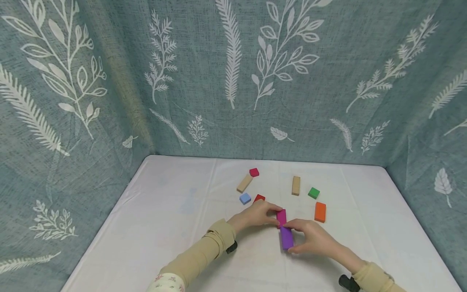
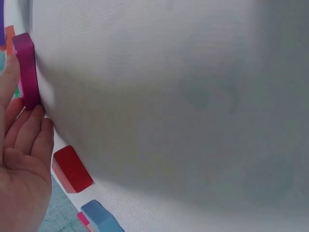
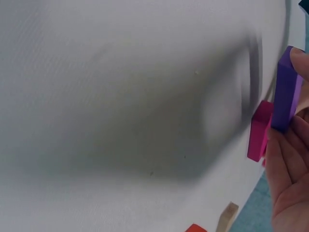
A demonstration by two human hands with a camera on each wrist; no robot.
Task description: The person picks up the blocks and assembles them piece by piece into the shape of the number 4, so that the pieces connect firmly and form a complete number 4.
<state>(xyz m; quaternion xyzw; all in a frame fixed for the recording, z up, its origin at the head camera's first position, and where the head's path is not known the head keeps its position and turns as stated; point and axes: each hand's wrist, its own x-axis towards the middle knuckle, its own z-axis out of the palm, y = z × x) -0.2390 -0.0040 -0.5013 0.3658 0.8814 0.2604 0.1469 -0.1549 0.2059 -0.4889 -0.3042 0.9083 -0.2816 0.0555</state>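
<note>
My left hand (image 1: 258, 213) holds a magenta block (image 1: 281, 218) by its two ends, thumb at the near end and fingers at the far end. In the left wrist view the magenta block (image 2: 27, 72) rests at the white cloth beside the fingers. A purple block (image 1: 286, 238) is pinched lengthwise between the thumb and fingers of my right hand (image 1: 313, 239). The right wrist view shows the purple block (image 3: 287, 92) raised off the cloth, its shadow apart from it. From the head view, its far end overlaps the magenta block's near end; whether they touch I cannot tell.
Beyond my left hand lie a red block (image 1: 259, 198), a blue block (image 1: 245, 198), a wooden block (image 1: 245, 183) and a crimson block (image 1: 254, 172). Towards the right are another wooden block (image 1: 296, 185), a green block (image 1: 313, 193) and an orange block (image 1: 320, 212). Patterned curtains (image 1: 233, 81) surround the table.
</note>
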